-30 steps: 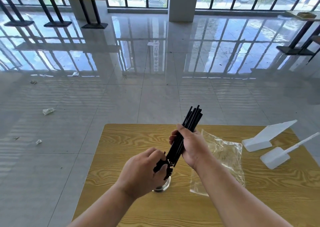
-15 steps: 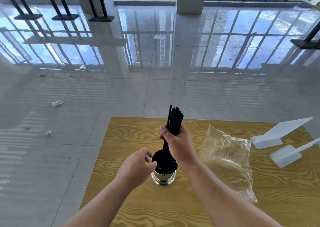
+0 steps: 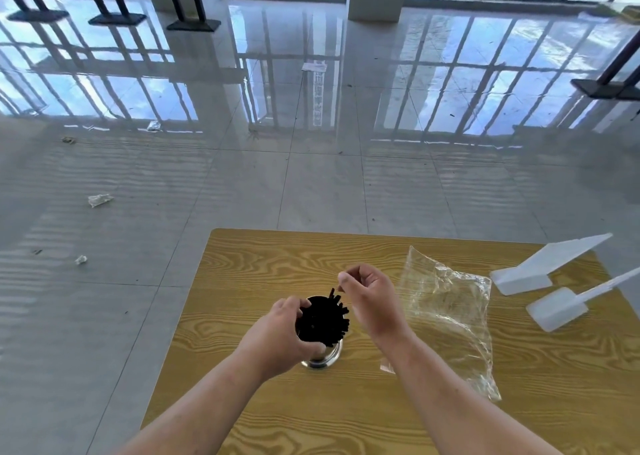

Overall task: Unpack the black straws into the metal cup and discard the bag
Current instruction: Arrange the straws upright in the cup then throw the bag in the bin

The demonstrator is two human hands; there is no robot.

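Observation:
The black straws [image 3: 323,321] stand bunched in the metal cup [image 3: 323,357] near the middle of the wooden table [image 3: 270,267]; I look down on their top ends. My left hand [image 3: 277,336] wraps around the left side of the cup. Just right of the straws hovers my right hand [image 3: 370,298], fingers loosely curled and holding nothing. The clear plastic bag [image 3: 446,312] lies flat and crumpled on the table to the right of my right forearm.
Two white plastic pieces lie at the table's right edge, a wedge-shaped one [image 3: 543,264] and a paddle-shaped one [image 3: 561,307]. Small scraps of litter [image 3: 99,199] dot the glossy tiled floor beyond the table. Black table legs [image 3: 188,0] stand far back.
My right hand has let go of the straws, which dropped fully into the cup and fanned out. My left hand closed around the cup. The camera tilted further down.

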